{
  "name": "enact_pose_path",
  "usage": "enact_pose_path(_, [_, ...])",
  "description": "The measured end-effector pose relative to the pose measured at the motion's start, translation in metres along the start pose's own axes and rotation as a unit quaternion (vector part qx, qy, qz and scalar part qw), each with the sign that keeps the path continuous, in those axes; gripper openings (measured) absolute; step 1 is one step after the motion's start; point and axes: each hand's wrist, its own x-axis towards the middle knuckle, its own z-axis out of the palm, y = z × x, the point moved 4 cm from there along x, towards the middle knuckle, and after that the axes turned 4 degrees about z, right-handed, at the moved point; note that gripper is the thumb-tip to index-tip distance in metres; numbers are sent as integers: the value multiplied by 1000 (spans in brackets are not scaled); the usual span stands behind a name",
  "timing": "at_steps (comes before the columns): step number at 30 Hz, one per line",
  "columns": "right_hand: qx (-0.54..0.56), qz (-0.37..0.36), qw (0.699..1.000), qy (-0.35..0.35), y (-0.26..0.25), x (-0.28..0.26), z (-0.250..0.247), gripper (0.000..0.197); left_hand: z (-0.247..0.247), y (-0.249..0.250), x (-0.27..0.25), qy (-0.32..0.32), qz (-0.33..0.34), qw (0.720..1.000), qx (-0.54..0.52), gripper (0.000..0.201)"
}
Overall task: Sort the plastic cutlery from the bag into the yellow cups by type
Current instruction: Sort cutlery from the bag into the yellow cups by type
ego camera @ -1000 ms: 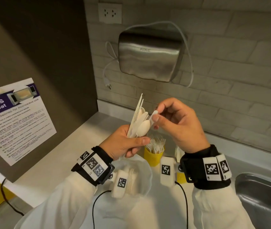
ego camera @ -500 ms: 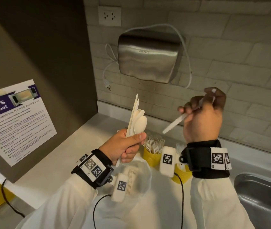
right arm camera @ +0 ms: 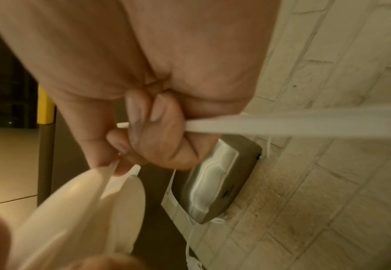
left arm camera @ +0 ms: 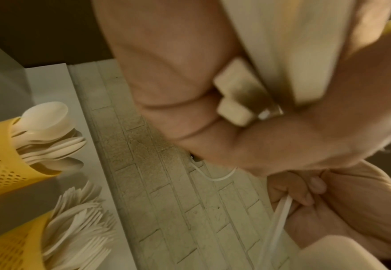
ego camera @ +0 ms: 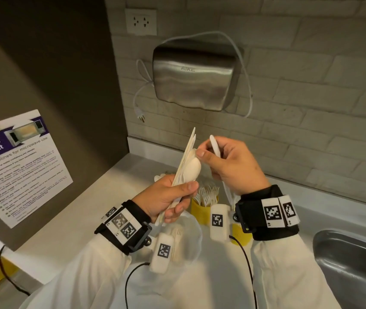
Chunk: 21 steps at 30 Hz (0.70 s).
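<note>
My left hand (ego camera: 166,197) grips a bundle of white plastic cutlery (ego camera: 187,166), spoons and knives, held upright over the counter. My right hand (ego camera: 229,166) keeps a white knife (ego camera: 214,144) tucked under its curled fingers, while its thumb and forefinger pinch the top of the bundle. In the right wrist view the knife (right arm camera: 282,122) runs off to the right and the spoon bowls (right arm camera: 120,201) lie just below the fingertips. A yellow cup of forks (ego camera: 200,210) stands below the hands. A yellow cup of spoons (left arm camera: 0,164) stands beside the fork cup (left arm camera: 11,246). Another yellow cup (ego camera: 242,233) is half hidden by my right wrist.
A clear plastic bag (ego camera: 188,237) with forks in it lies on the counter under my left wrist. A steel sink (ego camera: 351,264) is at the right. A hand dryer (ego camera: 191,76) hangs on the brick wall, its plug (ego camera: 140,115) dangling. A notice (ego camera: 19,166) is on the left wall.
My right hand drew a knife out of the bundle, lifted it up to the right, then came back to the bundle with the knife tucked in its fingers. The left hand stayed in place.
</note>
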Motion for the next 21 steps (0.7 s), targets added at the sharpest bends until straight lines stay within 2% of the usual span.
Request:
enact_pose_path(4, [24, -5, 999, 22, 5, 2, 5, 12, -2, 3, 1, 13, 5, 1000, 5, 45])
enact_pose_path(8, [-8, -20, 998, 55, 12, 3, 9, 16, -5, 4, -1, 33, 5, 999, 24, 37])
enact_pose_path(12, [-19, -1, 999, 40, 14, 2, 14, 15, -4, 5, -3, 34, -2, 999, 18, 33])
enact_pose_path(14, [9, 6, 999, 36, 11, 1, 13, 14, -4, 5, -4, 34, -3, 999, 21, 29])
enact_pose_path(18, [163, 54, 982, 76, 12, 1, 9, 15, 1, 6, -6, 22, 2, 999, 25, 23])
enact_pose_path(21, [181, 81, 979, 42, 11, -2, 12, 15, 4, 8, -8, 6, 3, 1000, 25, 26])
